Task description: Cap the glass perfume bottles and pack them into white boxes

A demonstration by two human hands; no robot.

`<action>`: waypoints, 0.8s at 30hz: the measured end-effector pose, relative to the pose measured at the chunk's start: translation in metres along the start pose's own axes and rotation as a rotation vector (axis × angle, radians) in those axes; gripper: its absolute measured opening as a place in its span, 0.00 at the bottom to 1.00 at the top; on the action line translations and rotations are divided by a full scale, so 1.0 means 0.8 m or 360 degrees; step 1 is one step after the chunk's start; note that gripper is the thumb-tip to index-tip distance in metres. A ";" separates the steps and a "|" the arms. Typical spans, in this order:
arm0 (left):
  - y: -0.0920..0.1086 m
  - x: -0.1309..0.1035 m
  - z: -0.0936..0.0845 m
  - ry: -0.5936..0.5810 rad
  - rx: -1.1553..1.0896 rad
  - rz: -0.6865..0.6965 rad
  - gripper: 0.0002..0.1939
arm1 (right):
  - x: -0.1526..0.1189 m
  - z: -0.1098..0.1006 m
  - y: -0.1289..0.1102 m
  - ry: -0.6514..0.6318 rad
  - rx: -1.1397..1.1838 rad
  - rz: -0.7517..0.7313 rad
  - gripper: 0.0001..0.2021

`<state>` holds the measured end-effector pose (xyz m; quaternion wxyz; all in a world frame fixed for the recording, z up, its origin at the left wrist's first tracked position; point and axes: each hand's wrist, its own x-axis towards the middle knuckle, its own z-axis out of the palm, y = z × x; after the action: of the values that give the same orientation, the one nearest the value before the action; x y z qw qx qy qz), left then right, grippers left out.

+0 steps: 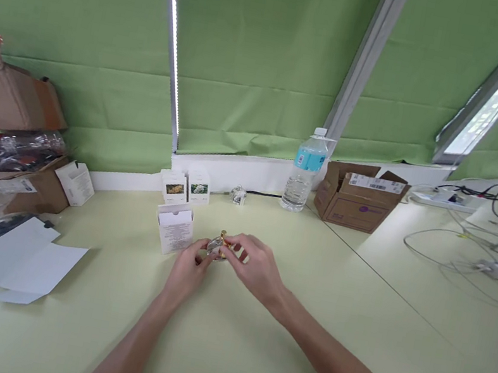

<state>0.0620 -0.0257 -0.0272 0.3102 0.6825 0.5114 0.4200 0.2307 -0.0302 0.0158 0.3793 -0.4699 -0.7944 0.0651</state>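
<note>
Between my two hands, at the middle of the table (220, 349), is a small shiny silver and gold metal object (217, 248). My left hand (190, 266) grips its left side with thumb and fingers. The fingertips of my right hand (252, 263) pinch the gold part on its right side. Fingers cover some of the object, so its full shape is hidden. Just left of it stands an upright white box (174, 230) with printed text, near my left hand.
Behind stand two small white picture boxes (187, 188), a silver figure (238, 195), a water bottle (304, 170) and an open cardboard box (360, 199). White papers (19, 258) and larger cartons (13, 100) are at the left. Cables (464, 250) lie at the right.
</note>
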 end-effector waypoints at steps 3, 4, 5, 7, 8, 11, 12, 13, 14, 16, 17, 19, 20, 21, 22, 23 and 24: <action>-0.003 0.001 0.001 0.0017 0.0012 -0.0030 0.19 | 0.020 -0.004 0.004 0.0220 0.0142 -0.0042 0.11; -0.004 0.001 0.001 0.0018 0.0014 -0.0032 0.20 | 0.026 -0.002 0.006 0.0242 0.0141 -0.0036 0.11; -0.005 0.001 0.002 0.0015 0.0014 -0.0030 0.20 | 0.031 0.001 0.007 0.0236 0.0122 -0.0026 0.10; -0.006 0.001 0.002 0.0013 0.0012 -0.0019 0.19 | 0.037 0.007 0.011 0.0168 0.0056 -0.0018 0.09; -0.006 0.001 0.002 0.0013 0.0016 -0.0015 0.19 | 0.038 0.010 0.012 0.0122 0.0020 -0.0024 0.09; -0.008 0.002 0.003 0.0021 0.0034 -0.0005 0.18 | 0.034 0.016 0.016 0.0033 -0.0049 -0.0055 0.09; -0.009 0.001 0.004 0.0028 0.0036 0.0001 0.18 | 0.033 0.016 0.017 0.0028 -0.0055 -0.0052 0.09; -0.009 0.001 0.004 0.0034 0.0036 0.0006 0.18 | 0.032 0.015 0.017 0.0027 -0.0053 -0.0039 0.09; -0.009 0.001 0.004 0.0041 0.0034 0.0007 0.18 | 0.032 0.014 0.016 0.0025 -0.0046 -0.0018 0.09; -0.009 0.001 0.004 0.0050 0.0027 0.0002 0.18 | 0.033 0.010 0.015 0.0002 -0.0018 0.0029 0.10; -0.008 0.001 0.004 0.0051 0.0025 -0.0004 0.18 | 0.033 0.009 0.013 -0.0016 0.0000 0.0049 0.10; -0.007 0.001 0.004 0.0047 0.0022 -0.0008 0.18 | 0.035 0.007 0.011 -0.0065 0.0034 0.0070 0.11; -0.007 0.001 0.003 0.0044 0.0021 -0.0003 0.18 | 0.035 0.007 0.010 -0.0079 0.0037 0.0073 0.10; -0.007 0.001 0.003 0.0039 0.0023 0.0003 0.17 | 0.035 0.008 0.009 -0.0086 0.0028 0.0072 0.10; -0.007 0.001 0.003 0.0032 0.0028 0.0007 0.17 | 0.034 0.008 0.008 -0.0084 0.0009 0.0071 0.10; -0.007 0.001 0.004 0.0026 0.0039 0.0009 0.17 | 0.033 0.009 0.007 -0.0081 -0.0017 0.0071 0.09; -0.007 0.000 0.005 0.0024 0.0057 0.0007 0.17 | 0.032 0.010 0.006 -0.0082 -0.0038 0.0073 0.09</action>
<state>0.0629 -0.0237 -0.0336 0.2932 0.6858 0.5197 0.4166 0.2219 -0.0053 0.0219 0.3516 -0.4907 -0.7936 0.0762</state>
